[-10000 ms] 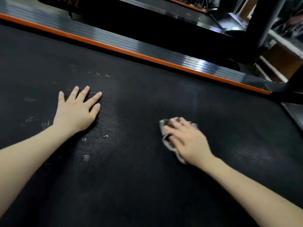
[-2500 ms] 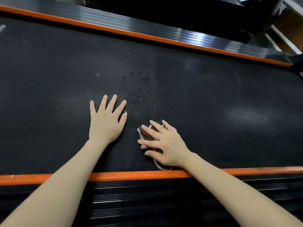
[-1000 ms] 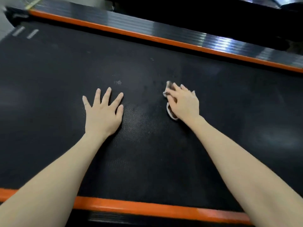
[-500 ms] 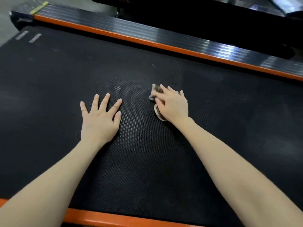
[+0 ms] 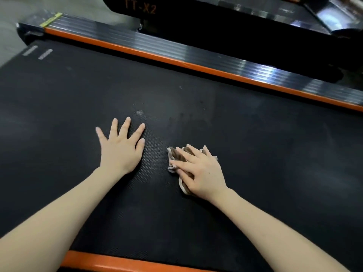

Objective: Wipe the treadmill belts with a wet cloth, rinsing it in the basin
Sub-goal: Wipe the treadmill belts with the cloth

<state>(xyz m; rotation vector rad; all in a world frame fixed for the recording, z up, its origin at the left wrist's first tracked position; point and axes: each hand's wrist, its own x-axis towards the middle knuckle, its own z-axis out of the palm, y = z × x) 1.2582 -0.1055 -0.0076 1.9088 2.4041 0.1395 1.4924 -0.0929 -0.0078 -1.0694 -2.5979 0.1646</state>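
Two hands down on the treadmill belt (image 5: 255, 144), mid-wipe.
The left hand (image 5: 121, 152) lies flat, fingers spread, holding nothing. Just beside it the right hand (image 5: 202, 173) presses the crumpled cloth (image 5: 175, 155) onto the belt, fingers outstretched rather than gripping, as far as I can tell. I'd push next toward the pale smudge (image 5: 139, 112) beyond the left fingertips. No basin in sight.
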